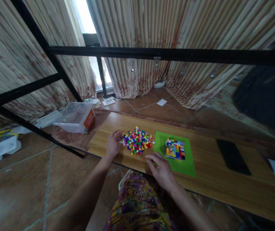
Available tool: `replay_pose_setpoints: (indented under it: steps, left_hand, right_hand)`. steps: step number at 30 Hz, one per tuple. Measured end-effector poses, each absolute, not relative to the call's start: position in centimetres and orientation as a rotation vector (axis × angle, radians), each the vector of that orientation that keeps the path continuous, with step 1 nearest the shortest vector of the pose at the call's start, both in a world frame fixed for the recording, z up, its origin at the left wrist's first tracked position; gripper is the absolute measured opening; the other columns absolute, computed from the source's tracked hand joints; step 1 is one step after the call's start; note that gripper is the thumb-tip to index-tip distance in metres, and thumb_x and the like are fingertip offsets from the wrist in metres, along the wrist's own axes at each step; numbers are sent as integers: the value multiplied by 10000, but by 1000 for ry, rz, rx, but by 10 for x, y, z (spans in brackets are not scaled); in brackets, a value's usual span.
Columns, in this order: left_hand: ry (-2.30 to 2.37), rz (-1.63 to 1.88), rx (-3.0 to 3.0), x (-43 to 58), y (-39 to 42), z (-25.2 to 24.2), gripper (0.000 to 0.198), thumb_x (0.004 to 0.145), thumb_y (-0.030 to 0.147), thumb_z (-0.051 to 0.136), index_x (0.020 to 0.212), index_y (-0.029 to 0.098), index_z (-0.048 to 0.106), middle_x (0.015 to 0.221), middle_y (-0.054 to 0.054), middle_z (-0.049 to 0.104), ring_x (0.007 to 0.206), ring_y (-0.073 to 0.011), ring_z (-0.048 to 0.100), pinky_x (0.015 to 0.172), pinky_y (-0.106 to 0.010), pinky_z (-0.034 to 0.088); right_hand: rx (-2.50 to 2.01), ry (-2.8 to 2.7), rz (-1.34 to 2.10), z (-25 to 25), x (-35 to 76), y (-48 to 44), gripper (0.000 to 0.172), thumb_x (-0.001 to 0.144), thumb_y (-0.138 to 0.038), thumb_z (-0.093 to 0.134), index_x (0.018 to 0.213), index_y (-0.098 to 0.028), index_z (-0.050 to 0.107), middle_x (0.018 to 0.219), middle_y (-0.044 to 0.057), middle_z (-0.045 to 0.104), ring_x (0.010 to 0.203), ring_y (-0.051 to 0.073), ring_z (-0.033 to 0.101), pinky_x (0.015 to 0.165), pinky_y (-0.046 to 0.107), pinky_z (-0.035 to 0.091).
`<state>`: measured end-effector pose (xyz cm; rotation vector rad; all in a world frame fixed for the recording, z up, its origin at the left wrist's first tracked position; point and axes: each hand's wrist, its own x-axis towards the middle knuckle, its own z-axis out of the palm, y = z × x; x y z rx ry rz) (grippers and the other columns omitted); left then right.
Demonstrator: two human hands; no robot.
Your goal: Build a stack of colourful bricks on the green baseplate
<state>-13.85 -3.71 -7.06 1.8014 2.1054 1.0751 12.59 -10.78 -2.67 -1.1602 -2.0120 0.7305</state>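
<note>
The person's left arm reaches forward, its hand (113, 143) bent at the left edge of a pile of small multicoloured bricks (137, 140); whether its fingers close on a brick cannot be told. The right hand (161, 168) lies nearer the body, fingers curled toward the thumb, over the near left part of a green baseplate (187, 160); its grip is also too unclear to tell. The pile lies between the hands, beyond the right one. A brick block (174, 149) sits on the baseplate, just beyond the right hand. Under everything is a long wooden table (207, 166), with a dark flat slab (233, 156) toward its right end. A clear plastic box (73, 117), striped curtains (142, 29) and a black metal frame (118, 51) stand around the tiled floor (65, 173).
</note>
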Motion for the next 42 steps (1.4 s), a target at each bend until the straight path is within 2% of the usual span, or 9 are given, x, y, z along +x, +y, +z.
replay_pose_setpoints:
  steps: [4, 8, 12, 19, 27, 30, 33, 38, 42]
  left_hand:
    - [1981, 1100, 1809, -130, -37, -70, 522, 711, 28, 387, 1150, 150, 640, 1202, -102, 650, 1140, -217, 576, 1049, -396, 444]
    - [1953, 1156, 1791, -116, -36, -69, 395, 848, 136, 380, 1160, 164, 621, 1210, -106, 642, 1164, -227, 563, 1060, -438, 426]
    - [1959, 1171, 1821, -95, -36, -66, 346, 935, 267, 368, 1156, 159, 611, 1201, -121, 636, 1166, -235, 554, 1052, -444, 421]
    - [2066, 1233, 1780, -66, -33, -69, 366, 957, 283, 326, 1130, 138, 614, 1160, -146, 646, 1147, -255, 554, 1038, -476, 411]
    - [2106, 1299, 1701, -41, -30, -69, 391, 961, 286, 312, 1167, 115, 597, 1193, -176, 624, 1196, -268, 524, 1048, -487, 392]
    - [2081, 1373, 1661, -39, -31, -69, 387, 967, 295, 303, 1172, 133, 589, 1205, -166, 614, 1196, -250, 523, 1053, -471, 391]
    - [2063, 1428, 1674, -46, -36, -68, 384, 971, 306, 294, 1151, 148, 594, 1185, -149, 621, 1192, -237, 531, 1058, -454, 393]
    - [2172, 1366, 1714, -74, -41, -69, 387, 954, 338, 310, 1110, 144, 607, 1182, -160, 625, 1178, -260, 544, 1042, -457, 408]
    - [2257, 1246, 1770, -93, -33, -68, 387, 932, 343, 321, 1071, 136, 617, 1152, -169, 637, 1175, -284, 543, 1038, -482, 398]
  right_hand:
    - [-1210, -2148, 614, -45, 84, -104, 194, 927, -223, 464, 1001, -232, 643, 964, 45, 644, 927, 197, 600, 819, 323, 471]
    - [-1288, -2287, 383, -53, 66, -96, 129, 908, -199, 493, 920, -226, 618, 916, 56, 613, 889, 220, 572, 782, 336, 455]
    - [-1296, -2302, 237, -60, 61, -92, 164, 911, -144, 455, 882, -224, 596, 861, 58, 594, 841, 215, 551, 742, 329, 436]
    - [-1307, -2302, 46, -74, 67, -92, 209, 925, -135, 424, 808, -236, 564, 826, 49, 578, 809, 213, 518, 714, 334, 417]
    - [-1315, -2252, 171, -79, 75, -92, 265, 950, -158, 368, 800, -221, 577, 828, 63, 573, 803, 212, 516, 730, 333, 435]
    - [-1286, -2160, 293, -73, 84, -96, 272, 962, -174, 353, 951, -214, 623, 859, 67, 599, 838, 210, 548, 757, 333, 458]
    - [-1298, -1983, 379, -58, 108, -100, 287, 971, -218, 371, 1110, -212, 622, 982, 83, 640, 919, 206, 590, 817, 338, 482]
    - [-1472, -1582, 416, -31, 181, -94, 273, 959, -343, 424, 1004, -232, 670, 1018, 81, 683, 933, 208, 636, 826, 348, 506]
    - [-1583, -1418, 462, -23, 220, -71, 313, 922, -425, 466, 955, -204, 684, 948, 81, 701, 838, 204, 645, 769, 338, 507]
